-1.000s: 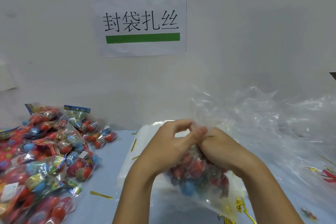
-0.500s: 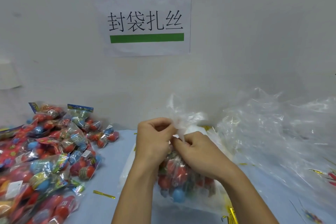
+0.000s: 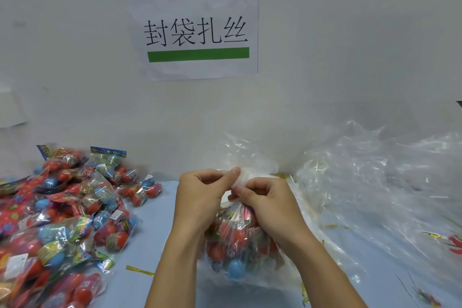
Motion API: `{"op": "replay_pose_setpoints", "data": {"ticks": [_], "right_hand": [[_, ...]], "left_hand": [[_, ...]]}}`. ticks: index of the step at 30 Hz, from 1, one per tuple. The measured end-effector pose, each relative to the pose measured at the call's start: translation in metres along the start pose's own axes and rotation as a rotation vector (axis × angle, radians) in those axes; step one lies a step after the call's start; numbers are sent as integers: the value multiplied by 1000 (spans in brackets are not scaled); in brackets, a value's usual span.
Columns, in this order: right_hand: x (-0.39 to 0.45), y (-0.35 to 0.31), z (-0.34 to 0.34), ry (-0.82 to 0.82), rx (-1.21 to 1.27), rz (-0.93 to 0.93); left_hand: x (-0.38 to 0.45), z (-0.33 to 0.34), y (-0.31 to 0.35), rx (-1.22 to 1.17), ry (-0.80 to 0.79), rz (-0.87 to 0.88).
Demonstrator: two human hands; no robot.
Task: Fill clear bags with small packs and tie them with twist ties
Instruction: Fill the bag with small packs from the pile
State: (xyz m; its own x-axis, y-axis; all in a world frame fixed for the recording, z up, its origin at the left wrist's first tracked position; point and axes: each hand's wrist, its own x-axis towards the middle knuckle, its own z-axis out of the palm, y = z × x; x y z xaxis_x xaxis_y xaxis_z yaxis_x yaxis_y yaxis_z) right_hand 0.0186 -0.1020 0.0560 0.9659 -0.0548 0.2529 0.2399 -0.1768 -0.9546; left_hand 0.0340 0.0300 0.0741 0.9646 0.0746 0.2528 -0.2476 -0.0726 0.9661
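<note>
Gathering the neck of a filled clear bag [image 3: 240, 245].
Left hand [image 3: 200, 197] and right hand [image 3: 270, 205] pinch its plastic, fingers curled.

Both hands, left [image 3: 200, 197] and right [image 3: 268, 204], pinching the filled clear bag's [image 3: 240, 252] gathered neck.

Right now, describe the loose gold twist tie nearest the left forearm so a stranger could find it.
Start at the heap of colourful packs on the left of the blue table. Just right of its near edge lies the gold twist tie, alone on bare tabletop, unlike the ties under the clear bag.
</note>
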Motion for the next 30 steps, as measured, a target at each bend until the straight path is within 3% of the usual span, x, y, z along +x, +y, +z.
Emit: {"op": "replay_pose_setpoints", "data": {"ticks": [4, 7, 9, 13, 20, 27, 30], "right_hand": [[1, -1, -2, 4, 49, 15], [1, 0, -4, 8, 59, 27], [0, 0, -5, 3, 68, 14], [-3, -4, -4, -77, 103, -21], [-1, 0, -7, -107, -81, 1], [5, 6, 2, 141, -1, 20], [8, 9, -5, 358, -39, -6]], "left_hand": [[-1, -2, 2, 180, -84, -29], [-5, -5, 6, 123, -353, -27], [-6, -7, 7, 125, -432, 18], [-3, -9, 3, 66, -343, 26], [-1, -9, -2, 113, -190, -8], [1, -8, -3, 106, 2, 4], [3, -11, -5, 133, 99, 58]]}}
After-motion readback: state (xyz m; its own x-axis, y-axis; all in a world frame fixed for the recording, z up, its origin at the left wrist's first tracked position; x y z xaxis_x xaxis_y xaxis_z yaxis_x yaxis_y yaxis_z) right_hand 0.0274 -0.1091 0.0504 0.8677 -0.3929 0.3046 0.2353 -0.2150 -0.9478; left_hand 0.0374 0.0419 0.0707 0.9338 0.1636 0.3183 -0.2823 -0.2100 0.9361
